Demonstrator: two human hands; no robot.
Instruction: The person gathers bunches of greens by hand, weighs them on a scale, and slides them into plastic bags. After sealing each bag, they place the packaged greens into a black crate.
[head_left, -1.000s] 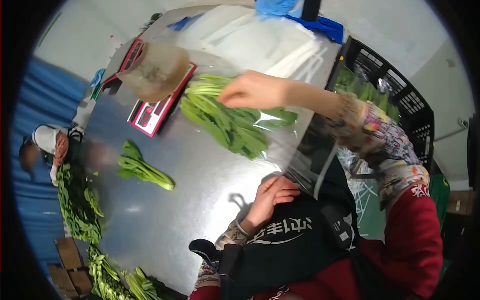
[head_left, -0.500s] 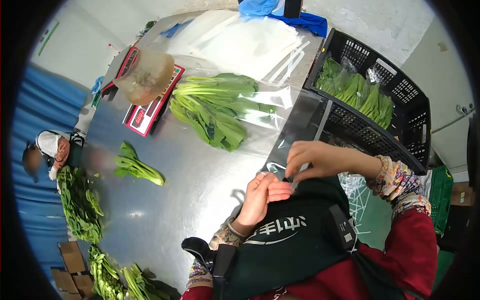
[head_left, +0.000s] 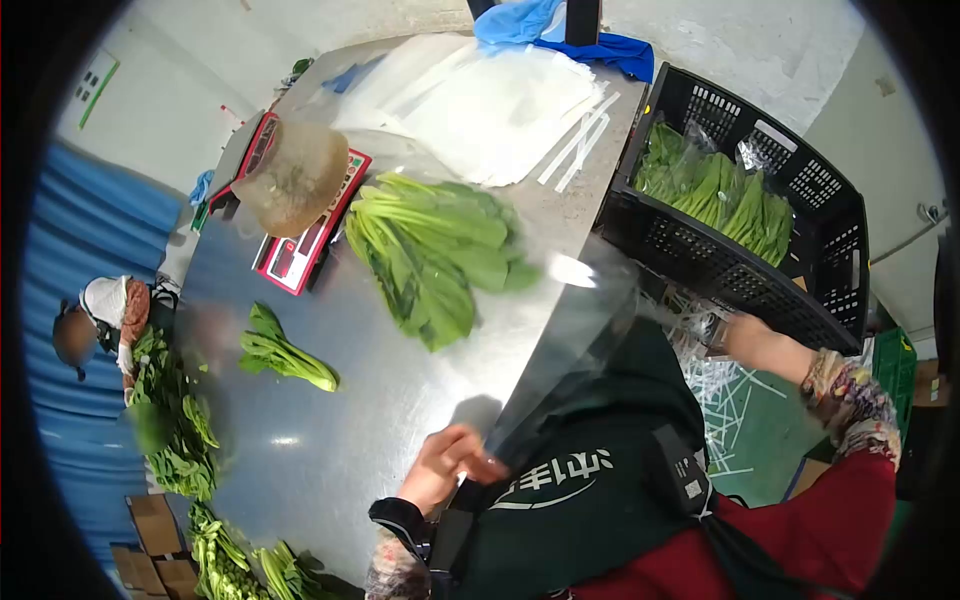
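A bunch of leafy greens point(head_left: 440, 250) lies on the metal table inside a clear plastic bag point(head_left: 590, 325), whose loose film stretches toward my apron. My left hand point(head_left: 445, 468) is closed at the table's near edge, its fingers pinching a corner of that film. Out to the right, beyond the table edge, my right hand point(head_left: 752, 342) hangs above white strips point(head_left: 725, 400) scattered on the floor. Motion smears its fingers, so their hold is unclear. A smaller loose stalk of greens point(head_left: 285, 350) rests on the table to the left.
A red scale point(head_left: 300, 240) carries a cloudy plastic scoop-like container point(head_left: 290, 178). Flat clear bags point(head_left: 480, 100) are stacked at the back. A black crate point(head_left: 740, 240) at right holds bagged greens. Another person point(head_left: 115, 310) handles a heap of greens point(head_left: 175, 430) at far left.
My right hand has pulled away from my left, moving right over the floor. My left hand has moved down and left, drawing the film with it. The bagged greens have shifted slightly.
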